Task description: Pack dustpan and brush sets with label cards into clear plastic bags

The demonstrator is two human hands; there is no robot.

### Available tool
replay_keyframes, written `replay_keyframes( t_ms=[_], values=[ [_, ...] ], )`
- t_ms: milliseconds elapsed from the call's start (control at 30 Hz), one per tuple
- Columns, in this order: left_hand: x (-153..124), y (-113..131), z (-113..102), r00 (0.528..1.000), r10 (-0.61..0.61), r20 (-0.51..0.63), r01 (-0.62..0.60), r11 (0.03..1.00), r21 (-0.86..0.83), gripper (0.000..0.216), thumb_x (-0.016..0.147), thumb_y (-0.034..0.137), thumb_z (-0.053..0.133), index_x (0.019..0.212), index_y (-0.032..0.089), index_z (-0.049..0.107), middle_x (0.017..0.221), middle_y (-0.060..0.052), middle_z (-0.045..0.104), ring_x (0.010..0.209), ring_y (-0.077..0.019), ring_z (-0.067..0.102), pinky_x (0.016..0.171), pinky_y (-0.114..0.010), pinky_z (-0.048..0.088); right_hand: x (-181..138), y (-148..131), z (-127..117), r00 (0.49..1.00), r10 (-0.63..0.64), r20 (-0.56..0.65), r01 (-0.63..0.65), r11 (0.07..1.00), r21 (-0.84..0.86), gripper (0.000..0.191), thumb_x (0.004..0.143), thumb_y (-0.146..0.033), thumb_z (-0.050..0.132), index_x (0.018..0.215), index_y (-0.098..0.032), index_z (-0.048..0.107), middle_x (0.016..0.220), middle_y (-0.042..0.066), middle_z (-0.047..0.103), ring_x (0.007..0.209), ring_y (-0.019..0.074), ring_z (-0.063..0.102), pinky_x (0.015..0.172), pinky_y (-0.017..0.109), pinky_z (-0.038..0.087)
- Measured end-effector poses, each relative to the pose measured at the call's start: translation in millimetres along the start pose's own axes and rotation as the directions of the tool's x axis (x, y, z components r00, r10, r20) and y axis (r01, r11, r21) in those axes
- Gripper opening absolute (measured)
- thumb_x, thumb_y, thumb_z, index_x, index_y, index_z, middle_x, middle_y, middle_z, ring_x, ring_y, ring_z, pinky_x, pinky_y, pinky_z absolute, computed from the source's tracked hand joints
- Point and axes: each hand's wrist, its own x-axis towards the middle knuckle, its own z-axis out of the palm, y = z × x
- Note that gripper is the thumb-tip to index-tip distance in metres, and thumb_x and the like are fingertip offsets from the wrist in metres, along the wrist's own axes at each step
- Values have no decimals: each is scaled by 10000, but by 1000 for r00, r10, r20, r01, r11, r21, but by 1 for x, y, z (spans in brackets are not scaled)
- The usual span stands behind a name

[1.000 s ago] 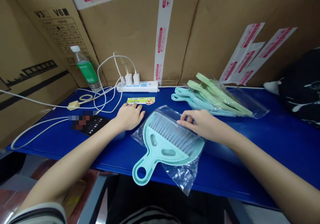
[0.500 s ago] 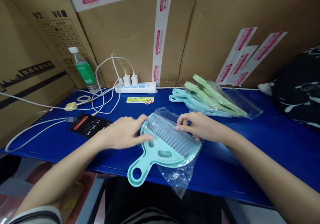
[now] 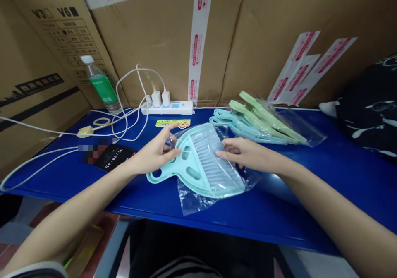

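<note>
A light teal dustpan with a brush nested in it (image 3: 198, 166) lies on the blue table (image 3: 310, 178), partly inside a clear plastic bag (image 3: 192, 197). My left hand (image 3: 153, 154) pinches the dustpan's left edge near the handle, thumb on top. Fingers curled, my right hand (image 3: 245, 154) holds the right side of the brush and bag. The handle points left, toward my left hand.
A stack of green and teal dustpans in bags (image 3: 260, 123) lies behind my right hand. A phone (image 3: 113, 157), white cables (image 3: 124, 121), a power strip (image 3: 169, 107), a water bottle (image 3: 101, 85) and a small label card (image 3: 173, 123) sit at left. Cardboard boxes (image 3: 263, 34) wall the back.
My left hand came off the table and took the dustpan's left edge. Both hands turned the dustpan, so its handle swung from pointing down toward me to pointing left.
</note>
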Motion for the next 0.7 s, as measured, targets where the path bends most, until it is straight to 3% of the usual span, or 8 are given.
replay_keyframes(
  t_ms=[100, 233, 333, 467, 567, 700],
  values=[
    [1, 3, -5, 998, 30, -58, -24, 996, 91, 561, 875, 323, 477, 1389, 207, 285, 1072, -94, 583, 600, -102, 566, 458, -221, 442, 3, 2, 3, 999, 14, 42, -25, 962, 273, 401, 696, -567, 630, 805, -213, 477, 652, -20, 596, 567, 135, 558, 519, 276, 434],
    [3, 6, -10, 997, 9, -83, 8, 980, 198, 645, 877, 377, 498, 1422, 140, 246, 1006, -103, 648, 666, -152, 630, 547, -265, 508, 5, 2, 5, 1000, 10, -30, 3, 909, 416, 471, 636, -567, 709, 849, -210, 487, 661, -22, 619, 588, 136, 574, 541, 271, 441],
    [8, 1, -11, 989, -2, -149, 16, 996, 92, 635, 845, 350, 542, 1386, 134, 289, 1043, -111, 644, 686, -145, 643, 599, -281, 534, 6, 4, 6, 1000, 0, -17, 8, 897, 441, 459, 647, -542, 725, 869, -207, 504, 648, -30, 626, 597, 139, 592, 569, 277, 472],
    [16, -8, -18, 993, -39, -108, 36, 999, -30, 354, 824, 262, 551, 1144, 116, 505, 797, -39, 653, 628, -123, 636, 629, -280, 554, 7, 9, 4, 999, -22, 35, 3, 882, 472, 407, 734, -501, 674, 956, -190, 537, 822, 39, 708, 716, 171, 662, 683, 320, 530],
    [15, -1, -35, 994, -60, -97, 71, 990, 121, 222, 807, 219, 542, 1011, 138, 570, 741, -21, 650, 640, -140, 655, 617, -277, 551, 7, 12, 2, 999, -33, 5, 27, 872, 489, 365, 797, -456, 621, 1032, -186, 552, 1025, 94, 713, 862, 197, 682, 788, 357, 543],
    [-4, 22, -75, 967, -180, -179, 240, 881, 407, 260, 831, 190, 506, 1069, 135, 594, 816, -27, 678, 683, -131, 640, 643, -252, 517, 7, 12, 0, 998, -29, -55, 52, 867, 496, 302, 841, -404, 576, 1064, -202, 566, 1153, 106, 682, 988, 216, 660, 864, 387, 533]
  ],
)
